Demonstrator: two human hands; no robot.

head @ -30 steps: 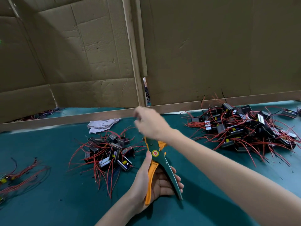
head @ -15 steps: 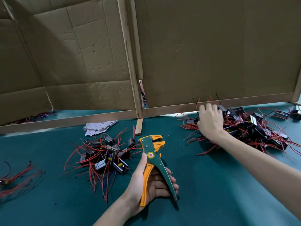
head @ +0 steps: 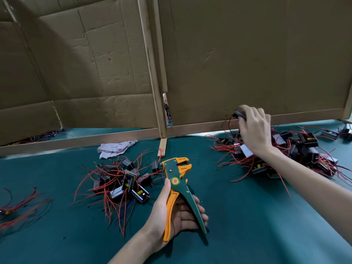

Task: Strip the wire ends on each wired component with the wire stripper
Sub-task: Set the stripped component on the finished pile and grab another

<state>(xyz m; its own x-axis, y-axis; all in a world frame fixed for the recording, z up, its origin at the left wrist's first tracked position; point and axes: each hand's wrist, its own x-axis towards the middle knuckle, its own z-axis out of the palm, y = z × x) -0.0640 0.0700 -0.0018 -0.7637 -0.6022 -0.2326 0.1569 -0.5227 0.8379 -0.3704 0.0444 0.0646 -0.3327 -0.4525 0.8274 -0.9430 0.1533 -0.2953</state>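
My left hand (head: 171,214) grips the wire stripper (head: 176,175) by its handles, thumb along the orange one, fingers curled under the green one. The handles are spread and the jaws point away from me, empty. My right hand (head: 255,128) is closed round a dark component (head: 240,114), held just above the right pile (head: 297,149) near the cardboard wall (head: 247,54). A black wire (head: 230,123) hangs from it.

The left pile (head: 122,180) sits just beside the stripper head on the tabletop (head: 247,216). Loose red wires (head: 17,206) lie far left and a crumpled rag (head: 116,147) sits behind.

Risks: the pile's red leads are tangled, so pulling this component could drag neighbours along or snag its own lead. The component is blurred and I can't tell where its wire ends point. If an end goes into the jaws skewed or too deep, the strip could nick strands or cut the end off. The stripper head is close to the left pile and could catch a stray lead.
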